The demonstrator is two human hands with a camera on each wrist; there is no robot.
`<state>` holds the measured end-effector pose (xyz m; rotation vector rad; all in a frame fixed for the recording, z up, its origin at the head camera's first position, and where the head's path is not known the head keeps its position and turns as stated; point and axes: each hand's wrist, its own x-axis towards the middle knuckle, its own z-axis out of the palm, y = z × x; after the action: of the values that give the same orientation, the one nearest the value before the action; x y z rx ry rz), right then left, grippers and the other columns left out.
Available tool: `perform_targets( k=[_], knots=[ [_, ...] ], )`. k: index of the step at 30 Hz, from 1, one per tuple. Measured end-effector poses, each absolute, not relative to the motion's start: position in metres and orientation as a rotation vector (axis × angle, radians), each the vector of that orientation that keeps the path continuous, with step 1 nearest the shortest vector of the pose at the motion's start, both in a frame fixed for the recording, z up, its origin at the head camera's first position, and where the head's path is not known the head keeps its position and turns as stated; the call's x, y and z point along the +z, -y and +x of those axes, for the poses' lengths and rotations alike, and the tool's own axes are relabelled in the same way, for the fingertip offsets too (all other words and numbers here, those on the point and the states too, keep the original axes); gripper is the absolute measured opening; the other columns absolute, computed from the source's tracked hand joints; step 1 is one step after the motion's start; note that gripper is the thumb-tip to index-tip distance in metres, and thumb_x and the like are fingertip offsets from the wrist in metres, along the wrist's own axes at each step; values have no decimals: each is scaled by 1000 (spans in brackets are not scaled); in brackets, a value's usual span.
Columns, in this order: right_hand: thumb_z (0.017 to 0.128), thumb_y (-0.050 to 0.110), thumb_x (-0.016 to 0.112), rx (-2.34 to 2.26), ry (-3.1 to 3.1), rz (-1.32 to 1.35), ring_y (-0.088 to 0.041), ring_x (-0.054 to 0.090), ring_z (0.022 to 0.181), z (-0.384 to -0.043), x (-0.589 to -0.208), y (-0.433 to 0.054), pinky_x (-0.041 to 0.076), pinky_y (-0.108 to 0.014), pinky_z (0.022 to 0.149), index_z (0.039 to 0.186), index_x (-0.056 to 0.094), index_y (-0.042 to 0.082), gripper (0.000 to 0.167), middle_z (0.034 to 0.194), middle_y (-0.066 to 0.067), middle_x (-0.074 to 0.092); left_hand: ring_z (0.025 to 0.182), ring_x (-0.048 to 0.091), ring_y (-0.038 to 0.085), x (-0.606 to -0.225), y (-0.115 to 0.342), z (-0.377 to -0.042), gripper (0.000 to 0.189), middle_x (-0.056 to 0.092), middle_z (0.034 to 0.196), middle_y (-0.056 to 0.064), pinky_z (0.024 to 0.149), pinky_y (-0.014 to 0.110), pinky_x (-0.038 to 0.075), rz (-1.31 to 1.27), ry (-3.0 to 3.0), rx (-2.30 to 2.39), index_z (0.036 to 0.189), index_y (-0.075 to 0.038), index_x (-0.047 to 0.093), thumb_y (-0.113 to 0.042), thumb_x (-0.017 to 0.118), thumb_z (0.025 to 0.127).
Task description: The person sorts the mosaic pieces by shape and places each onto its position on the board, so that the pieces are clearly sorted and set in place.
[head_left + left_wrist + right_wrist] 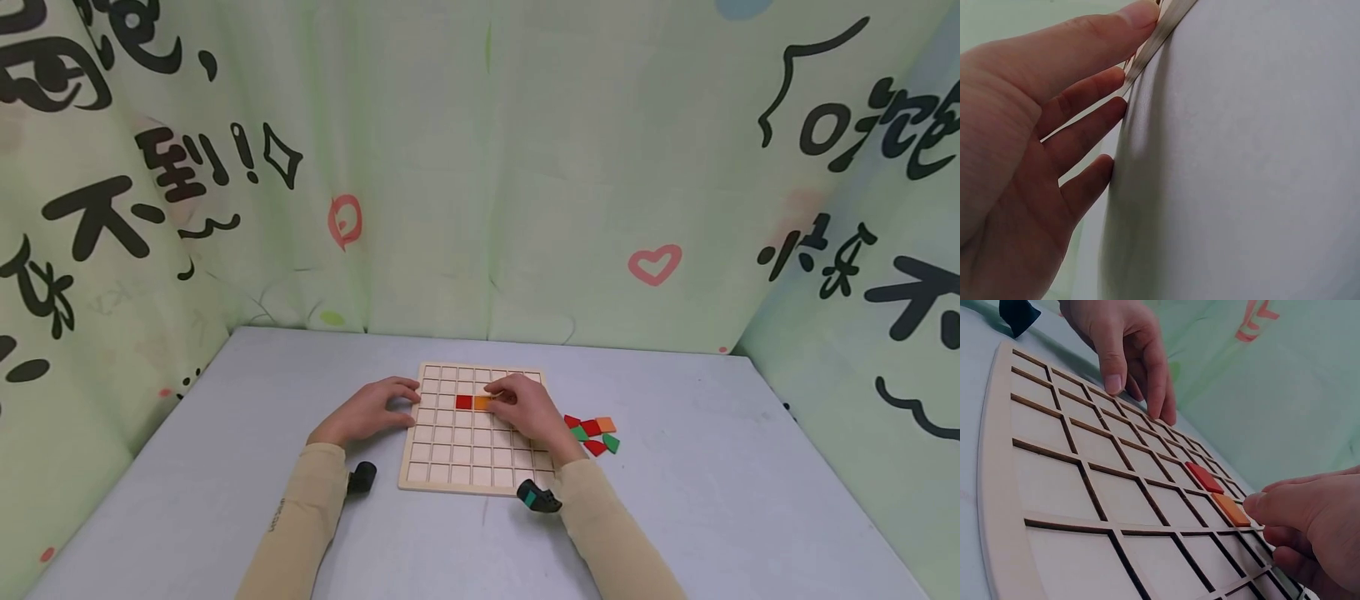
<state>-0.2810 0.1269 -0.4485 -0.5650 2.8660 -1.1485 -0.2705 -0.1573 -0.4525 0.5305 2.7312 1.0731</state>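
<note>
Green curtains (487, 167) behind the surface (750, 500) carry black Chinese writing ("不" reads plainly on both sides); print on the left sleeve (300, 517) is too small to read. Both arms reach forward to a gridded board (442, 433). The left hand (367, 412), thumb and fingers spread, touches its left edge. The right hand (528, 412), fingers bent, is at the orange tile (482, 403) beside the red tile (464, 402) on the grid; whether it pinches anything, I cannot tell. Loose tiles (591, 427) lie right of the board.

Room above near-left board (427, 472) corner — right hand (532, 413) blocking centre, loose tiles (591, 427) rightward
</note>
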Motion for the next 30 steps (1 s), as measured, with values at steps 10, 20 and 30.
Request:
perform_targets(
  k=[10,20,30],
  knots=[
    [91,17,70,-1202,-2894,-444,-19,60,95,-275,-443,-157,55,-35,84,117,69,9,27,112,-3,64,138,39,31,-452,158,-272,33,51,142,8,114,46,33,527,-2733,1054,116,-8,69,-15,77,85],
    [91,14,69,-1159,-2957,-426,-26,64,96,-263,-441,-204,55,-40,85,119,67,5,29,113,-10,64,137,40,31,-453,156,-271,32,52,142,8,114,47,33,527,-2727,1068,114,-7,69,-15,78,84],
    [94,19,67,-1088,-2998,-261,-28,59,103,-255,-441,-245,56,-43,88,125,64,6,33,119,-12,62,137,40,32,-453,158,-272,33,52,142,9,114,47,33,539,-2724,1070,115,-7,69,-15,78,84]
  ],
)
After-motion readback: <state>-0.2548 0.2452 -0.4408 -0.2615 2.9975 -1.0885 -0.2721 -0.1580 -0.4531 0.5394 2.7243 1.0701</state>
